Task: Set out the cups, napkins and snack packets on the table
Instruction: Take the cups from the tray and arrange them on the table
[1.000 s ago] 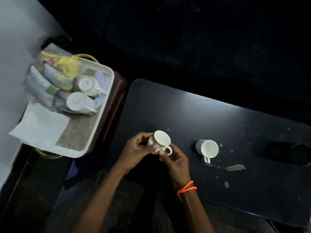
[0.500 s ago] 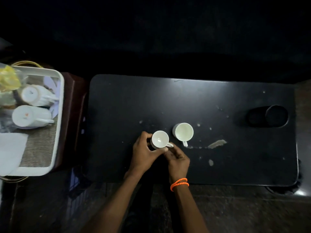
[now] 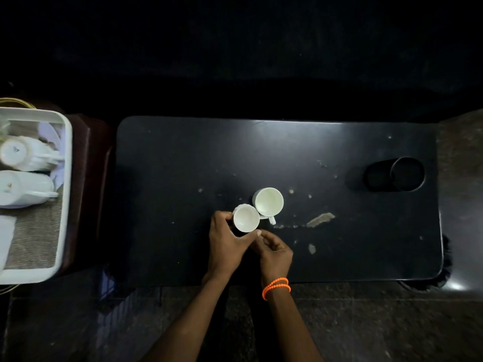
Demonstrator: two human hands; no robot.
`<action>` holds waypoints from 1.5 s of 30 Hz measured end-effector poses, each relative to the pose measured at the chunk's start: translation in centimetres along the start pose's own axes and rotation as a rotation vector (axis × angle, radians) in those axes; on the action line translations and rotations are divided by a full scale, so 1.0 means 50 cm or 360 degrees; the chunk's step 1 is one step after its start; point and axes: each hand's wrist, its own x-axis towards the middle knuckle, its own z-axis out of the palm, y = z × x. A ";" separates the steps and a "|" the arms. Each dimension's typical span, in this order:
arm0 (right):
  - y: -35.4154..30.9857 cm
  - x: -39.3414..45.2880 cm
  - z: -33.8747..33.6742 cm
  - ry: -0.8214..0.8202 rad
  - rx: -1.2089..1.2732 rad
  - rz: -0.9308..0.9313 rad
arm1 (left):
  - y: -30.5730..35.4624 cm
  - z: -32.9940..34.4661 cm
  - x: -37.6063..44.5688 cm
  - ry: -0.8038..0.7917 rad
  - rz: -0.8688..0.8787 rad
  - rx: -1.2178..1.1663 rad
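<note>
While my left hand (image 3: 225, 244) is gripping the near cup (image 3: 246, 219) against the second cup (image 3: 269, 201), my right hand (image 3: 275, 253) is curling loosely, holding nothing.

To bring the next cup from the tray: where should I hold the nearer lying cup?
Take the nearer cup by its handle, coming from the table side: it lies sideways in the tray, handle pointing right and free.
</note>
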 end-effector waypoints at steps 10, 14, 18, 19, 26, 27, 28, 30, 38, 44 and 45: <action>0.022 -0.090 0.114 -0.0409 -0.0503 -0.0082 | -0.015 -0.104 0.049 -0.0005 0.0021 -0.0325; 0.001 -0.140 0.222 -0.0726 -0.0487 -0.0102 | -0.021 -0.249 0.094 0.0511 -0.0028 -0.0389; -0.027 -0.187 0.352 -0.1003 -0.0643 -0.0382 | -0.028 -0.408 0.131 0.1013 -0.0004 -0.0302; -0.034 -0.202 0.387 -0.1069 -0.0693 -0.0482 | -0.029 -0.446 0.140 0.1152 -0.0003 -0.0317; -0.069 -0.329 0.603 -0.1552 -0.1133 -0.1248 | -0.083 -0.680 0.210 0.1681 -0.0542 -0.0623; -0.068 -0.338 0.625 -0.1589 -0.1225 -0.1243 | -0.095 -0.697 0.220 0.1564 -0.0604 -0.0663; -0.066 -0.346 0.644 -0.1604 -0.1290 -0.1209 | -0.103 -0.708 0.228 0.1416 -0.0661 -0.0751; -0.060 -0.353 0.669 -0.1595 -0.1346 -0.1130 | -0.110 -0.721 0.237 0.1162 -0.0752 -0.1066; -0.068 -0.336 0.650 -0.1738 -0.1009 -0.0757 | -0.118 -0.730 0.212 0.1083 -0.0684 -0.1667; -0.101 -0.334 0.621 -0.1662 -0.0530 -0.0741 | -0.088 -0.706 0.178 0.0911 -0.0641 -0.2011; -0.104 -0.336 0.614 -0.1620 -0.0404 -0.0686 | -0.076 -0.694 0.171 0.0851 -0.0580 -0.2083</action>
